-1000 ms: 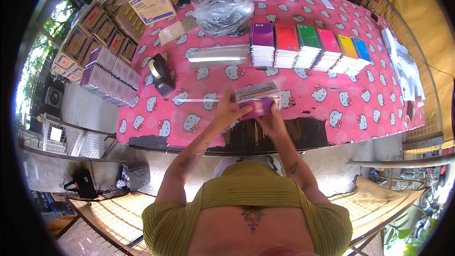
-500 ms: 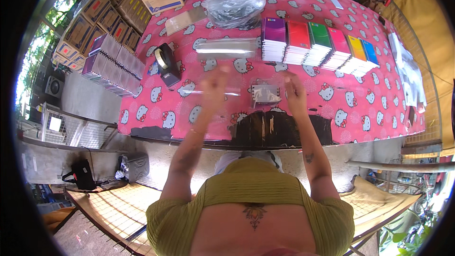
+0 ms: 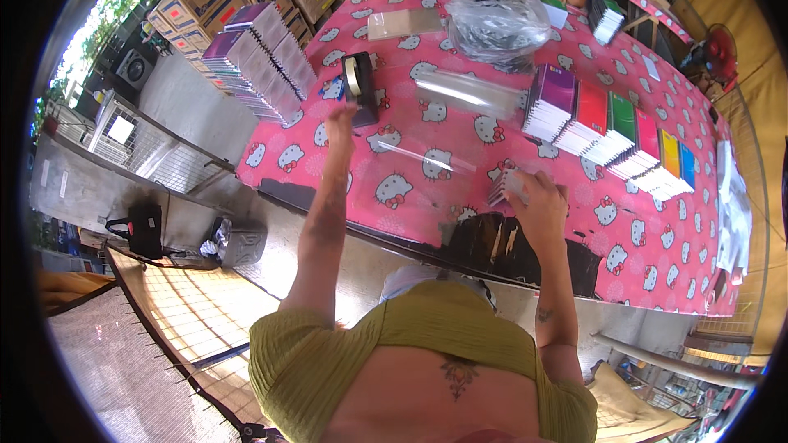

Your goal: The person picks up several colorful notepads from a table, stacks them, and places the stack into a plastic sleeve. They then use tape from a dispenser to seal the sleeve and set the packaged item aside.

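On the pink patterned counter (image 3: 427,212), the right hand (image 3: 543,203) clamps its fingers on a small white-paged notebook stack (image 3: 499,189), seemingly steadying it; the left hand (image 3: 341,125) meets the black tape dispenser (image 3: 366,92), finger state unclear.

Plastic sheets (image 3: 468,92) between tape dispenser (image 3: 365,98) and notebook row (image 3: 607,135) on table (image 3: 636,242)

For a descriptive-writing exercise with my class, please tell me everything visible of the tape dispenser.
The tape dispenser is black, apparently plastic, with a pale yellowish roll toward its far end. It stands on the pink patterned tablecloth, its long body running near to far, right of the stacked notebooks. The left hand is at its near end; contact is unclear.
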Demonstrator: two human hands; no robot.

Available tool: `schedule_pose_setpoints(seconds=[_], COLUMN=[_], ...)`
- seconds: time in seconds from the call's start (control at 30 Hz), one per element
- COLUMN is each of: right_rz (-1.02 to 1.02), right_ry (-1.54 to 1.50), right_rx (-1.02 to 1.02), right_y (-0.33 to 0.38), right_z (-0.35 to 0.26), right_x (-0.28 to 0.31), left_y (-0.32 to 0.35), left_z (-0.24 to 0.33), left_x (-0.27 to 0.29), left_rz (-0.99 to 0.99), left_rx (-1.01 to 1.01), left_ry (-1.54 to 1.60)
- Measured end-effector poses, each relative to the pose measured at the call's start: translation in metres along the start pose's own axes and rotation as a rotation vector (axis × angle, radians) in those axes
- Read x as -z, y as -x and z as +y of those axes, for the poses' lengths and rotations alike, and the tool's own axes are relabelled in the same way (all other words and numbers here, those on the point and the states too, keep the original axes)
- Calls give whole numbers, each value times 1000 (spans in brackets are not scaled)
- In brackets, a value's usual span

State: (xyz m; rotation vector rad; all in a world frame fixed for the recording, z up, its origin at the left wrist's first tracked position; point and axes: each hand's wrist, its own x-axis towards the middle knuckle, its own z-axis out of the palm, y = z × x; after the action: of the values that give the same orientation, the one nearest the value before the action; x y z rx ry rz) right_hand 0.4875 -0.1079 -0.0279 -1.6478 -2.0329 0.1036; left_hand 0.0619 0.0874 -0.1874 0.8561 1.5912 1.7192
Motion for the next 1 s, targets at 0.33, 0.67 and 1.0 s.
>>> schedule_pose_setpoints(seconds=[0.33, 0.67, 1.0], right_rz=[62, 4, 227], right_ry=[-13, 65, 28], right_rx=[37, 123, 59], right_y=[3, -4, 29], right_z=[-1, 10, 38], right_x=[-4, 2, 36], left_y=[63, 199, 179], left_z=[94, 133, 147], left_x=[-26, -166, -127], left_rz=[-534, -1350, -1392], left_rx=[-452, -920, -364], left_ry=[-964, -164, -111])
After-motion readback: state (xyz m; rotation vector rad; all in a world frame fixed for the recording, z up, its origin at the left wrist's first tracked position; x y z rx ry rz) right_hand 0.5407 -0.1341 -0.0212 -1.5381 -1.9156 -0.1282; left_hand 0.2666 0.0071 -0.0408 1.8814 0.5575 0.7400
